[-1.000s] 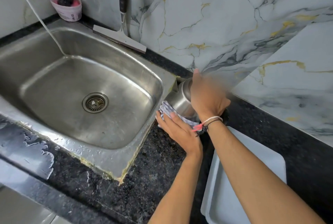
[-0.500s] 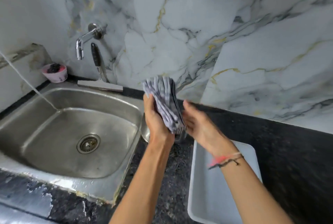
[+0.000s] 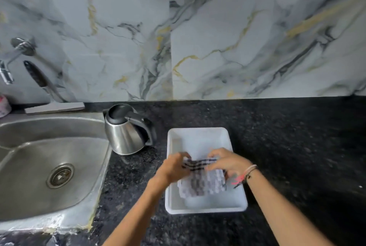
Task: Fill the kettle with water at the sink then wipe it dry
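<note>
Both hands, left (image 3: 174,166) and right (image 3: 225,161), grasped the checked grey cloth (image 3: 202,184) over the white plastic tray (image 3: 198,135); the shiny steel kettle (image 3: 124,136) at ten o'clock might retain damp patches.

Your hands (image 3: 174,168) and cloth (image 3: 202,184) are motion-blurred; the cloth hides the tray (image 3: 198,136) floor; the far-left tap (image 3: 8,67) is cropped.

Open surface (image 3: 287,136) right of tray (image 3: 198,134); kettle (image 3: 126,135) blocks the gap between tray and sink (image 3: 59,158), wall close behind.
</note>
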Tool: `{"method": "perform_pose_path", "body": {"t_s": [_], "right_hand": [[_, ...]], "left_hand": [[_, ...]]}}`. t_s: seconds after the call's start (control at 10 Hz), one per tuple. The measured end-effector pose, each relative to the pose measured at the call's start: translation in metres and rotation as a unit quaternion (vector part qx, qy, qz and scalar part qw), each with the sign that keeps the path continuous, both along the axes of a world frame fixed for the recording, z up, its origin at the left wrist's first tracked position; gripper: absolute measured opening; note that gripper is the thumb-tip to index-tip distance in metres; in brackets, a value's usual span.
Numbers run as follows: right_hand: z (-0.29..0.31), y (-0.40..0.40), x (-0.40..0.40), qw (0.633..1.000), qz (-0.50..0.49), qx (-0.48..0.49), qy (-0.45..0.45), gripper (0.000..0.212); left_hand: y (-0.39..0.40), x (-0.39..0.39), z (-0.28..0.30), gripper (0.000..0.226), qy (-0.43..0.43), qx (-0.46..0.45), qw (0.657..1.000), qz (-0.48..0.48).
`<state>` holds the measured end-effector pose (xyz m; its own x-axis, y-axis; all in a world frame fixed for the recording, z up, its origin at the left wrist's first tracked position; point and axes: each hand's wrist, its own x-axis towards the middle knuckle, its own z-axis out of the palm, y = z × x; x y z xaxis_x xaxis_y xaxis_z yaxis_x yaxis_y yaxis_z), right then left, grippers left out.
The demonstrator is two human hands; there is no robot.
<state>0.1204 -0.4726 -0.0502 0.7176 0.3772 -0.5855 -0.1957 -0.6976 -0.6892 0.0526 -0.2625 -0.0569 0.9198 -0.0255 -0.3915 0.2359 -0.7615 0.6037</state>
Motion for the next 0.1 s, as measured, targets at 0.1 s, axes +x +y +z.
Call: {"method": "perform_pose_path", "body": {"t_s": [0.1], "right_hand": [[-0.0278, -0.0025, -0.0085, 0.992, 0.071, -0.099, -0.014, 0.050]], "left_hand": [[-0.0275, -0.0072, -0.0203, 0.035, 0.022, 0.117, 0.990, -0.074]]}}
